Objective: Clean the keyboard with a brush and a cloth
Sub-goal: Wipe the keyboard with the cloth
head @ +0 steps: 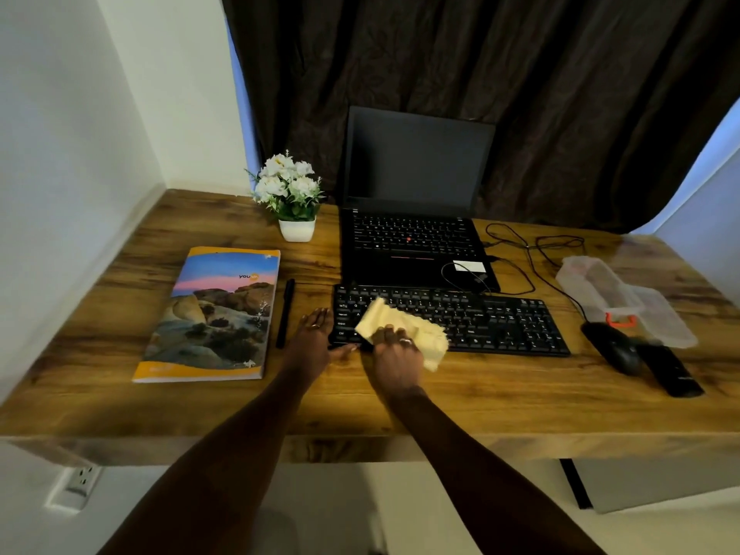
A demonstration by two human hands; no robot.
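A black keyboard (480,318) lies on the wooden desk (120,402), just in front of an open laptop. My right hand (394,354) grips a pale yellow cloth (404,328) that is spread over the keyboard's left part. My left hand (314,338) rests at the keyboard's left end, fingers spread on the desk and thumb against the front corner. No brush is clearly visible.
A black laptop (412,234) stands open behind the keyboard, with cables (528,254) to its right. A clear plastic bag (624,298), a black mouse (616,346) and a black remote (668,370) lie on the right. A notebook (216,314), a pen (285,312) and a flower pot (294,198) are on the left.
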